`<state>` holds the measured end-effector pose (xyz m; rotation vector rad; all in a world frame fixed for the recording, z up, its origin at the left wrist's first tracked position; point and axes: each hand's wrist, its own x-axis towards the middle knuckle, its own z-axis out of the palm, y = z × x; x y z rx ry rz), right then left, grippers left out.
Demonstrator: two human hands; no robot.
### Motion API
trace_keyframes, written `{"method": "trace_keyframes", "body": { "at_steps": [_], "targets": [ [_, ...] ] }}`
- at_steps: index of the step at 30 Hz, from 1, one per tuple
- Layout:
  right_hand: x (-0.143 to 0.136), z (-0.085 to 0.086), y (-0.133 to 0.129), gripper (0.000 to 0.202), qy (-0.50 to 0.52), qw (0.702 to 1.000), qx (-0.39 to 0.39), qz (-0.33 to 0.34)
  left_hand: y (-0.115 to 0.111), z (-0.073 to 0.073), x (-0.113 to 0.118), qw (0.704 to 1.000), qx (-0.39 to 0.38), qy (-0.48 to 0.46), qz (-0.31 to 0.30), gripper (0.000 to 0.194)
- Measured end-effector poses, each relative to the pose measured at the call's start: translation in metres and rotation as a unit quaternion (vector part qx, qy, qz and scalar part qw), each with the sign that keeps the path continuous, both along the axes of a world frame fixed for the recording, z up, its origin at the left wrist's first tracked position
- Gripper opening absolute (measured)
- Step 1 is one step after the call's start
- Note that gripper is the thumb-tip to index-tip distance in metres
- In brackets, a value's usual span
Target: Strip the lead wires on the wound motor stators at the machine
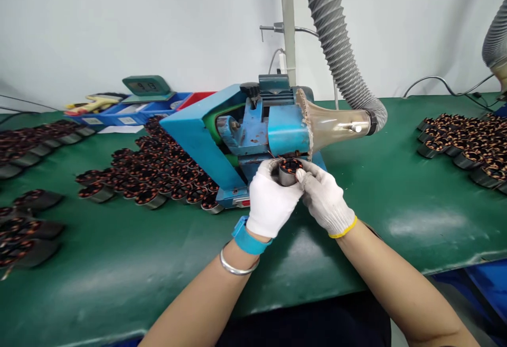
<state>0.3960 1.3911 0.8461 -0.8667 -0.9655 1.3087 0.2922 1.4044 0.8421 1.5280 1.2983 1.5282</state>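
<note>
A round metal stator (288, 174) with dark and orange windings on top is held upright between both hands, close to the front of the blue belt machine (287, 130). My left hand (271, 196), in a white glove with a blue wristband below it, wraps the stator's left side. My right hand (322, 194), in a white glove with a yellow cuff, pinches its right edge with thumb and fingers. Thin wires stick up beside the stator, near the machine's lower edge.
Rows of stators (158, 172) stand left of the machine, with more at the far left and a group (471, 149) at the right. A clear funnel (336, 125) joins a grey hose (336, 40). Blue bins (122, 117) and a digital clock (146, 87) sit behind.
</note>
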Motion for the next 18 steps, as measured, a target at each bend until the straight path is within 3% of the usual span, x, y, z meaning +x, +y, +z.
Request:
{"method": "trace_keyframes", "body": {
  "at_steps": [3, 7, 12, 15, 18],
  "targets": [
    [0.003, -0.005, -0.008, 0.042, -0.022, 1.0, 0.021, -0.001, -0.008, -0.012, -0.002, 0.998, 0.053, -0.03, -0.032, 0.043],
    [0.008, -0.012, -0.018, 0.049, -0.127, 0.987, 0.097, -0.025, -0.014, -0.025, -0.001, 0.99, 0.12, -0.046, -0.056, 0.045],
    [0.016, -0.018, -0.02, 0.048, -0.221, 0.956, 0.189, -0.033, -0.023, -0.02, -0.005, 0.991, 0.084, -0.066, -0.08, 0.051],
    [0.017, -0.018, -0.026, 0.05, -0.257, 0.938, 0.23, -0.019, -0.045, -0.024, -0.03, 0.994, 0.0, -0.044, -0.102, 0.05],
    [0.016, -0.018, -0.033, 0.049, -0.28, 0.928, 0.246, -0.008, -0.068, -0.048, -0.081, 0.994, -0.085, 0.052, -0.049, 0.048]
  ]
}}
